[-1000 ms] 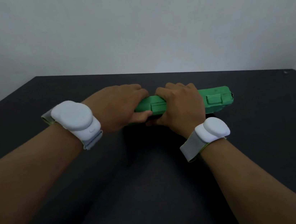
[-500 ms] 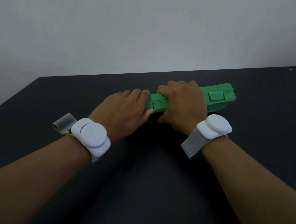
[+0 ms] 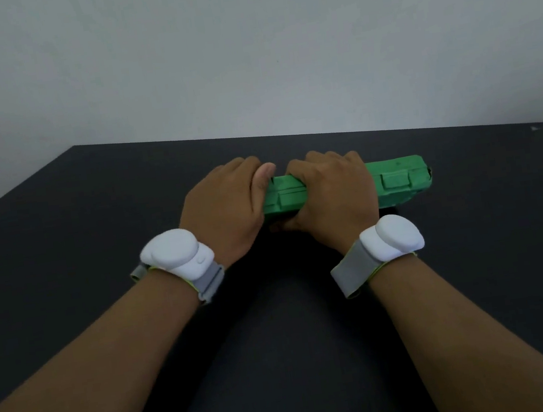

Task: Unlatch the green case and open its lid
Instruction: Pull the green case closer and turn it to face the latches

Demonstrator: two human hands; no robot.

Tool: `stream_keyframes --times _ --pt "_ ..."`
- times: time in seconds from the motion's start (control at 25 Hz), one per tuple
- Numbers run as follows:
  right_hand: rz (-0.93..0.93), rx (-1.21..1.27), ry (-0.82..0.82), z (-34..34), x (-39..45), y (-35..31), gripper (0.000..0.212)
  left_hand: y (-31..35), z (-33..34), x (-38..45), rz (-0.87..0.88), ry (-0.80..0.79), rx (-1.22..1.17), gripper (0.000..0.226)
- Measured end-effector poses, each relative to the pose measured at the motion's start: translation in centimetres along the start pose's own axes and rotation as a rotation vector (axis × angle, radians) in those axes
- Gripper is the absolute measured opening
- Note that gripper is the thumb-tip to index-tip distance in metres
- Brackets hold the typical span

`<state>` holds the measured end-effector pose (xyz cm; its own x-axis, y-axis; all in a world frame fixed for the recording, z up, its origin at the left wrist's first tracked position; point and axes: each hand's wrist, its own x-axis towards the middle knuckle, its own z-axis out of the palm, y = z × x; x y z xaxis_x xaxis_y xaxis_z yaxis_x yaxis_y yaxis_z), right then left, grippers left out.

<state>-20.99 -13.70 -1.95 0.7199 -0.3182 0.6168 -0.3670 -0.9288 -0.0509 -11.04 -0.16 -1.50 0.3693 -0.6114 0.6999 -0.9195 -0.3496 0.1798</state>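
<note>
A flat green case lies on the dark table with its lid down. My left hand grips the case's left end, fingers over the top. My right hand grips the middle, fingers curled over the top edge and thumb under the front. One front latch shows between my hands, and a second latch sits flat near the right end. The case's left end and middle are hidden by my hands.
A plain pale wall rises behind the table's far edge. White sensor bands sit on my left wrist and my right wrist. The dark tabletop stretches around the case on all sides.
My left hand has slid right along the case and now sits close beside my right hand. The case looks still shut. The view has shifted slightly.
</note>
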Motion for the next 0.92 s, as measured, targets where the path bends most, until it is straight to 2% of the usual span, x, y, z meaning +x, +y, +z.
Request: stream_keyframes --times 0.2,0.36,0.56,0.76,0.92 --pt "-0.017 0.010 -0.045 -0.5 -0.2 0.2 0.059 1.2 1.5 0.7 -0.251 0.121 -0.033 0.049" --pt "-0.101 0.205 -0.158 -2.4 -0.3 2.3 0.054 1.1 1.5 1.0 -0.263 0.153 -0.083 0.052" --pt "0.025 0.123 -0.198 -4.4 -1.3 9.4 0.058 0.3 1.3 1.1 -0.241 0.162 -0.140 0.053" --pt "0.042 0.495 0.040 -2.6 -4.2 11.0 0.059 -1.1 1.4 1.3 -0.281 0.188 -0.157 0.061" --pt "0.012 0.480 0.100 -1.6 -3.9 10.1 0.055 -1.5 1.4 0.4 -0.326 0.288 -0.070 0.059"
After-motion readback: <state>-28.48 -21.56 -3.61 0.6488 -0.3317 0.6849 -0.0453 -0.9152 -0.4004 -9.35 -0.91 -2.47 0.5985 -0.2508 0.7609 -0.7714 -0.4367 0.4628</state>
